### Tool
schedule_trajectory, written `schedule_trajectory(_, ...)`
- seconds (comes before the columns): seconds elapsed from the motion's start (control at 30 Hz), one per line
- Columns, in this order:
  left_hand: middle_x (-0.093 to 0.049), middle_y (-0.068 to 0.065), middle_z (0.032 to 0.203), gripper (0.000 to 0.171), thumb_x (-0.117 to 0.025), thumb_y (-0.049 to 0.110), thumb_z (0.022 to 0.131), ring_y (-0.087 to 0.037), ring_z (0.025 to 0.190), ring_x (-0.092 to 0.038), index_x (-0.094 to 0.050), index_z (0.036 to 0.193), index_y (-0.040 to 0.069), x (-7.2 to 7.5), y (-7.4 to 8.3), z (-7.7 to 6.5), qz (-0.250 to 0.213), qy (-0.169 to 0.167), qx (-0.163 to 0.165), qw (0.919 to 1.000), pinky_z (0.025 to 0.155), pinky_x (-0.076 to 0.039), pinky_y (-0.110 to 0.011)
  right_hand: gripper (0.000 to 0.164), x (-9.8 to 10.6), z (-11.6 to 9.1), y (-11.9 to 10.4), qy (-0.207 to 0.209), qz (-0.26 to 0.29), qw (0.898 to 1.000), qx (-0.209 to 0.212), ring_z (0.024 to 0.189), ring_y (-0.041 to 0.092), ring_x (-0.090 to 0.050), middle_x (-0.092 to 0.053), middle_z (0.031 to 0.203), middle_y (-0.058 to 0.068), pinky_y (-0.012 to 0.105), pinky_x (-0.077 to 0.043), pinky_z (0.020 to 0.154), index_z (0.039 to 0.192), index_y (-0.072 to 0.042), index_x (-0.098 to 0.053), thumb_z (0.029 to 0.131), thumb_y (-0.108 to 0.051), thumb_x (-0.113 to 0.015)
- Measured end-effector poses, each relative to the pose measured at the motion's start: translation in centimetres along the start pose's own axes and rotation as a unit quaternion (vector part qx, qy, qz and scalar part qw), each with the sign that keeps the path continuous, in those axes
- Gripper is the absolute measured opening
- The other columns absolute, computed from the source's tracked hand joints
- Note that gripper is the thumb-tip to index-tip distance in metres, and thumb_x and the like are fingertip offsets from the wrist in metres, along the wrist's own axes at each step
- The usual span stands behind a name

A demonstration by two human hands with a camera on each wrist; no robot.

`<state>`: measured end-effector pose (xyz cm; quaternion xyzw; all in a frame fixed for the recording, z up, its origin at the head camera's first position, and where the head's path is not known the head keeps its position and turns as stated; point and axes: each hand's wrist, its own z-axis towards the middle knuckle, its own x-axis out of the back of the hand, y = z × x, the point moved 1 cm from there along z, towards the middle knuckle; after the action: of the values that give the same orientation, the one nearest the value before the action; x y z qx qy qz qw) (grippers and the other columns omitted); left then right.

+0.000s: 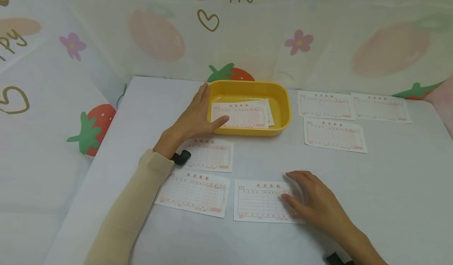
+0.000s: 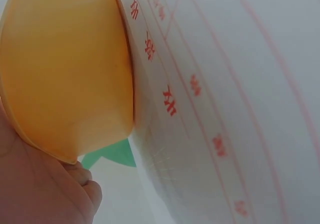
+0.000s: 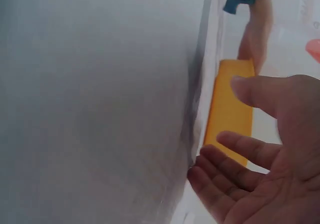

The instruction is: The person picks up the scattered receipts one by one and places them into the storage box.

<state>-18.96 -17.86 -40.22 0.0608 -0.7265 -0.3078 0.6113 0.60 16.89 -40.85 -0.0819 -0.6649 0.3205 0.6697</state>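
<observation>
An empty, loosely open right hand [image 1: 318, 202] hangs over a paper slip [image 1: 256, 206], well in from the desk's [image 1: 396, 186] far edge; this apparent pickup calls for a pinch. The left hand [image 1: 194, 118] grips a yellow tray [image 1: 249, 132] near that edge.

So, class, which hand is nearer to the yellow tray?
Left. The left hand touches the yellow tray at its left end; the right hand is apart from it, by a printed slip.
</observation>
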Motion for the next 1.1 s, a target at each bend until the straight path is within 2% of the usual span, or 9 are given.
schedule_trajectory(0.5, 0.016, -0.009, 0.179, 0.119, -0.056, 0.071, 0.096, -0.028, 0.169, 0.007, 0.011, 0.169, 0.005, 0.2, 0.2, -0.1, -0.004, -0.004, 0.005, 1.0000, 0.138, -0.007, -0.048, 0.073, -0.4, -1.9, -0.3, -0.013, -0.057, 0.998, -0.018, 0.130, 0.035, -0.064, -0.067, 0.139, 0.016, 0.054, -0.056, 0.104, 0.142, -0.003, -0.062, 0.082, -0.029, -0.092)
schedule_trajectory(0.9, 0.016, -0.011, 0.179, 0.118, -0.056, 0.070, 0.096, -0.028, 0.169, 0.007, 0.012, 0.168, 0.004, 0.2, 0.2, -0.1, 0.005, -0.002, 0.002, 1.0000, 0.138, -0.008, -0.047, 0.071, -0.6, -2.4, -1.0, -0.011, -0.062, 0.997, -0.036, 0.129, 0.036, -0.065, -0.068, 0.138, 0.018, 0.053, -0.057, 0.104, 0.143, -0.001, -0.062, 0.082, -0.021, -0.093)
schedule_trajectory(1.1, 0.015, -0.010, 0.179, 0.119, -0.056, 0.070, 0.096, -0.029, 0.169, 0.006, 0.012, 0.168, 0.004, 0.1, 0.2, 0.0, 0.002, -0.001, 0.003, 1.0000, 0.138, -0.008, -0.047, 0.063, -0.7, -2.4, -1.2, 0.020, -0.048, 0.998, -0.026, 0.119, 0.030, -0.069, -0.074, 0.128, 0.012, 0.050, -0.060, 0.097, 0.135, -0.004, -0.069, 0.078, -0.012, -0.094)
